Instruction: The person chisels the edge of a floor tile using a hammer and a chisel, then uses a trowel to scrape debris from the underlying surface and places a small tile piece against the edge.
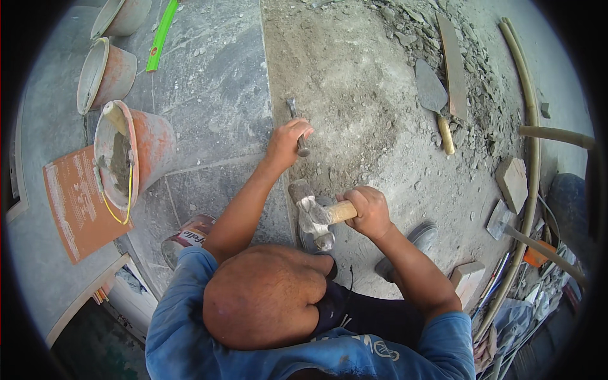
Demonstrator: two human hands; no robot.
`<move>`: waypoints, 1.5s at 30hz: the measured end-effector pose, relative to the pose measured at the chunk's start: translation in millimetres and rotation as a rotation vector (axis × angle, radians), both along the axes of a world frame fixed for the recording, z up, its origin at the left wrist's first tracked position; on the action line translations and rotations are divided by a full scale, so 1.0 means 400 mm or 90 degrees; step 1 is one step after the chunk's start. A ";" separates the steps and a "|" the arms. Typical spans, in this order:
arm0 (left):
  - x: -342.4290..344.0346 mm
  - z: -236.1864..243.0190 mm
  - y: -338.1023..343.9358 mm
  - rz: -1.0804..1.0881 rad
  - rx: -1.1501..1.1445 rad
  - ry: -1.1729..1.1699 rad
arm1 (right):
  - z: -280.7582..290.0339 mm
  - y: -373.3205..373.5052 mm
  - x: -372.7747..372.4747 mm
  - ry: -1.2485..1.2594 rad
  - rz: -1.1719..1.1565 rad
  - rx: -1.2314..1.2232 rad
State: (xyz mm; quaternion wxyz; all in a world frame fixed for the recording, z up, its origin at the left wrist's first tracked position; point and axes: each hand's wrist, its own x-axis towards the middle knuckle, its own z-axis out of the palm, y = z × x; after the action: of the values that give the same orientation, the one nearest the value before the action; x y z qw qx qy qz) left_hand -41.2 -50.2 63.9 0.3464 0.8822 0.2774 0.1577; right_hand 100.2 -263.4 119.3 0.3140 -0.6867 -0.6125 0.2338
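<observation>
My left hand (287,144) is closed around a steel chisel (292,107), whose far end points away from me along the edge where grey tiles (218,95) meet the bare rubble bed (329,82). The chisel's struck end (303,148) sticks out on the near side of my fist. In my right hand (367,212) is a short wooden-handled club hammer (312,215). Its dusty metal head hangs to the left, nearer to me than the chisel and apart from it. Whether the chisel tip touches the ground I cannot tell.
A pointed trowel (432,88) lies beside a flat board (451,66) near broken rubble. To the left stand mortar-stained buckets (152,149), a brown perforated sheet (69,215) and a paint tub (183,244). A green strip (163,35) lies on the tiles. Long pipes (534,158) edge the right.
</observation>
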 end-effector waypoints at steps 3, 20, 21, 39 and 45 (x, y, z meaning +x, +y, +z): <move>0.009 -0.003 -0.011 -0.009 -0.020 -0.019 | -0.061 -0.005 0.027 -0.003 0.002 0.050; 0.019 0.014 0.013 0.007 -0.084 -0.078 | 0.200 -0.001 0.056 0.065 -0.111 -0.011; 0.029 0.022 0.011 0.025 -0.103 -0.067 | 0.210 -0.001 0.048 0.093 -0.088 0.031; 0.080 0.004 0.024 -0.012 -0.025 -0.028 | -0.034 0.036 0.027 -0.051 -0.148 -0.187; 0.079 0.003 0.019 -0.006 -0.019 -0.004 | 0.013 0.007 0.027 0.054 -0.079 0.098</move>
State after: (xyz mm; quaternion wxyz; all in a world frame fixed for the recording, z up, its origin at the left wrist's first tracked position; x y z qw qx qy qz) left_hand -9.7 -42.8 65.1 0.3610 0.8777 0.2748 0.1546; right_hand 111.0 -260.6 124.5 0.4054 -0.6867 -0.5709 0.1953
